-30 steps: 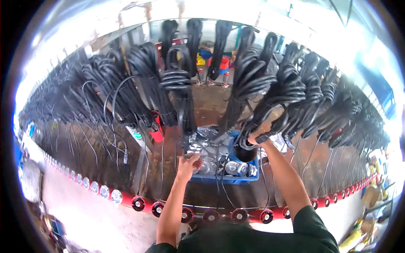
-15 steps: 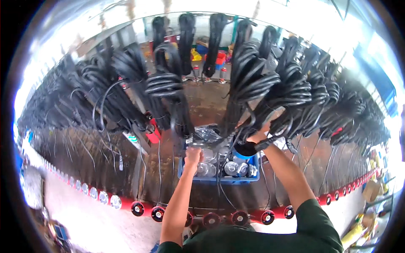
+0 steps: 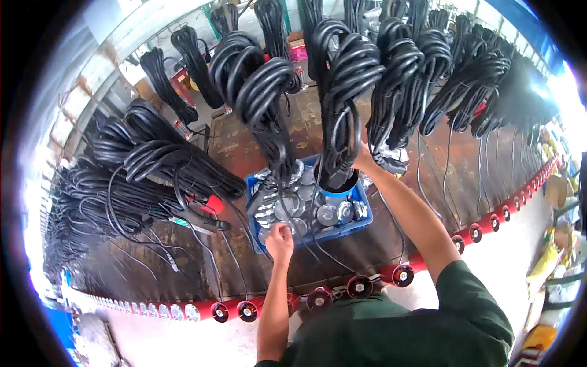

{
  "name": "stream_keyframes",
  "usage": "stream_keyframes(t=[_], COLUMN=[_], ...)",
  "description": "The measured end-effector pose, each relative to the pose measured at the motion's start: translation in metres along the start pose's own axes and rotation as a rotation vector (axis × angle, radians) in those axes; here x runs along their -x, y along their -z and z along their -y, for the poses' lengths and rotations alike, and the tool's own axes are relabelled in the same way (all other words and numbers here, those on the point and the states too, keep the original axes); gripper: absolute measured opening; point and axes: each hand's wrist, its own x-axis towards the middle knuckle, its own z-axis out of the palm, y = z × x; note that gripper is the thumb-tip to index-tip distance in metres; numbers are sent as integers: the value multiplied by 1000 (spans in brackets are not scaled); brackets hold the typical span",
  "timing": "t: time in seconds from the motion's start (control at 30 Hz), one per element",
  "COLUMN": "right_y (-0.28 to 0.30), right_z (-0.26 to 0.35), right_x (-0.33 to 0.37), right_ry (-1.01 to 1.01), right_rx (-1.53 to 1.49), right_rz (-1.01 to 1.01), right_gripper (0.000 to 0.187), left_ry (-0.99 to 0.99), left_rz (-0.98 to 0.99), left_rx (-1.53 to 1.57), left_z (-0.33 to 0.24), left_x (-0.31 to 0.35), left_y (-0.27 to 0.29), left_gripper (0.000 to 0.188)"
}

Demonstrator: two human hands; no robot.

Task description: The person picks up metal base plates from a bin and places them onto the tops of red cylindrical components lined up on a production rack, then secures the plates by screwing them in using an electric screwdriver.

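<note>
The left hand (image 3: 280, 240) is hovering, curled, at the blue bin (image 3: 342, 230)'s near edge, closest to the clear discs (image 3: 285, 208) lying just beyond; rightward, the right hand (image 3: 364, 160) is partly hiding behind hanging cables (image 3: 340, 131). Whether either is pinching anything, I cannot tell.

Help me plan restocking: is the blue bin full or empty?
Not empty: the blue bin holds many round, shiny parts. Whether it is full I cannot tell; their depth is hidden.
</note>
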Motion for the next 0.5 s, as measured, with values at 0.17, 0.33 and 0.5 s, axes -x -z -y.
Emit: stream_keyframes(t=[0.17, 0.33, 0.5], right_y=[-24, -21, -22], right_z=[10, -41, 42], right_x=[-11, 14, 9], right_ry=[140, -79, 12], right_rx=[-41, 241, 113], right_rz=[-282, 54, -105], right_gripper=[39, 34, 27], left_ry=[61, 52, 168], left_rz=[4, 17, 49], left_rx=[-16, 64, 81], left_z=[3, -25, 26], left_x=[-5, -6, -1], left_y=[-1, -22, 12], left_gripper=[14, 19, 13])
